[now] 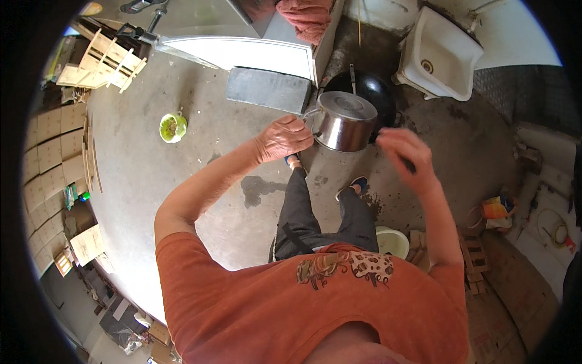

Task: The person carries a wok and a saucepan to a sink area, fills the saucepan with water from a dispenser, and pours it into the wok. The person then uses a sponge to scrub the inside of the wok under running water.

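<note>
A shiny steel pot point(344, 128) hangs in front of me above the floor, its round grey top face upward. A loop handle sticks out from its left side, and my left hand point(287, 138) is closed around it. My right hand point(409, 159) is raised just right of the pot, apart from it and partly blurred by motion. Its fingers are curled, and a small dark thing shows against the palm; I cannot make out its kind. Behind the pot, a large black wok point(383, 97) stands low, partly hidden, and a thin metal handle rises beside the pot's top.
A white sink point(445, 57) stands at the far right. Ahead lies a dark grey slab point(268, 89) beside a white-edged counter with a reddish towel point(306, 18). A green bowl point(173, 128) sits on the floor left; a pale basin point(393, 242) is near my legs. Stacked boxes point(53, 124) line the left.
</note>
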Demonstrator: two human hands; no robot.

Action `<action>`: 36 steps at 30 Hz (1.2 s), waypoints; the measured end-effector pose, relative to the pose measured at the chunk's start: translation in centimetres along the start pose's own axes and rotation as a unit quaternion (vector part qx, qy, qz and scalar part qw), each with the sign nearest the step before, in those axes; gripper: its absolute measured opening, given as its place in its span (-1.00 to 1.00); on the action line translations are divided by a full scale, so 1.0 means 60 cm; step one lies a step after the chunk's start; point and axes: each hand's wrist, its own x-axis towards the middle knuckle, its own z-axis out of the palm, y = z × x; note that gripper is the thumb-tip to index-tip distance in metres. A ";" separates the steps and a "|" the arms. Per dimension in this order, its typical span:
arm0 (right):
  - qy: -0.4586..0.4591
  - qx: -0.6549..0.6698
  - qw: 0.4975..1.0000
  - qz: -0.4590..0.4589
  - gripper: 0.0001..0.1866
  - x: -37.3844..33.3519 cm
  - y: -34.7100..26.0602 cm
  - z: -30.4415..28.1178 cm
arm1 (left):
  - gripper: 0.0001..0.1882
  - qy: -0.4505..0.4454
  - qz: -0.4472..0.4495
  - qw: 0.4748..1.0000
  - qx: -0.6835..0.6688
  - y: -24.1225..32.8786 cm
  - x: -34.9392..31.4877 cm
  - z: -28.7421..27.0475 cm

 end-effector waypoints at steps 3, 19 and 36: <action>0.056 -0.151 0.974 0.158 -0.79 0.003 -0.005 -0.003 | -0.81 0.001 0.010 1.000 -0.010 -0.010 -0.009 -0.007; 0.078 -0.018 0.978 0.192 -0.90 0.154 -0.025 0.092 | -0.93 0.338 -0.630 0.554 -0.427 0.015 -0.237 -0.007; -0.022 -0.335 0.931 -0.145 -0.69 0.812 -0.330 0.405 | -0.78 0.542 -0.629 0.332 -0.447 -0.242 -0.369 0.008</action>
